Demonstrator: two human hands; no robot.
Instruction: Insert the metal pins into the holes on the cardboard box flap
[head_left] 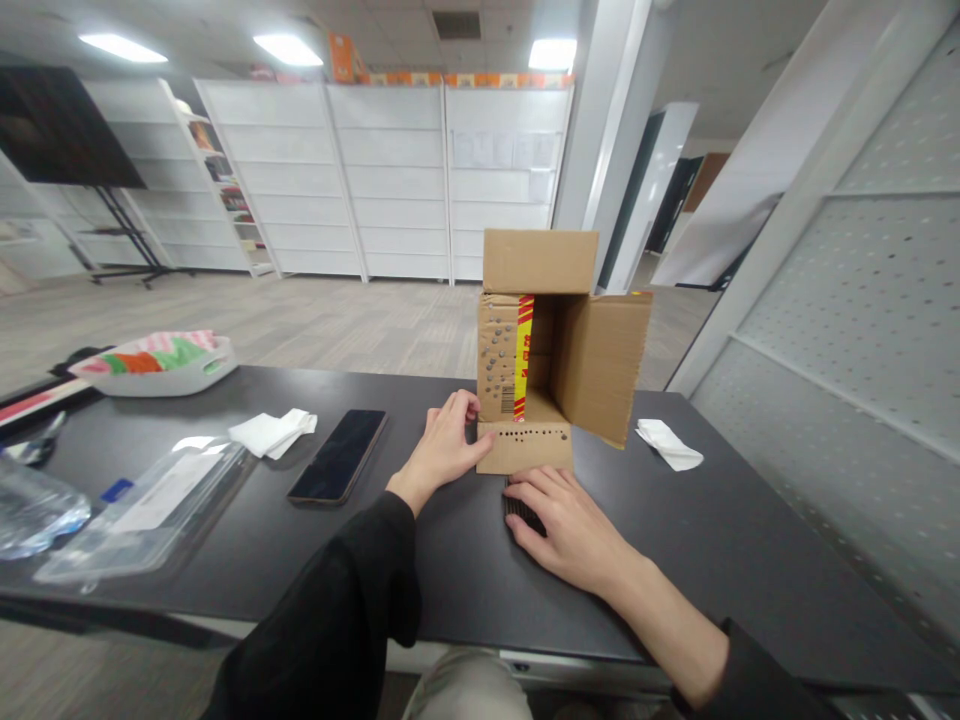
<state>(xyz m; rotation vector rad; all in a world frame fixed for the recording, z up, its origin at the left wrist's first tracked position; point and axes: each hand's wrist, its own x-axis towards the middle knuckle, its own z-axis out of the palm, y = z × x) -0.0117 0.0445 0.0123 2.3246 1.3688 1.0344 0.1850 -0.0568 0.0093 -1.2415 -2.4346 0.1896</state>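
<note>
A brown cardboard box (499,350) lies on the dark table with its opening toward me and its flaps spread. Dark round spots and a yellow-red tape strip (523,350) mark its left flap. A line of small holes crosses the bottom flap (525,452). At the box's lower left edge, my left hand (442,445) curls its fingers beside the side wall, with the thumb against the bottom flap. My right hand (559,525) rests in front of the box, its fingers bent over a small black ridged object (523,512). The hand hides most of that object.
Left of my hands lie a smartphone (339,456), a crumpled white tissue (274,432), a clear plastic case (154,508) and a plastic bottle (37,512). A white basket (157,380) holds colourful cloth behind them. Another tissue (667,444) is at right, near a perforated panel (862,330).
</note>
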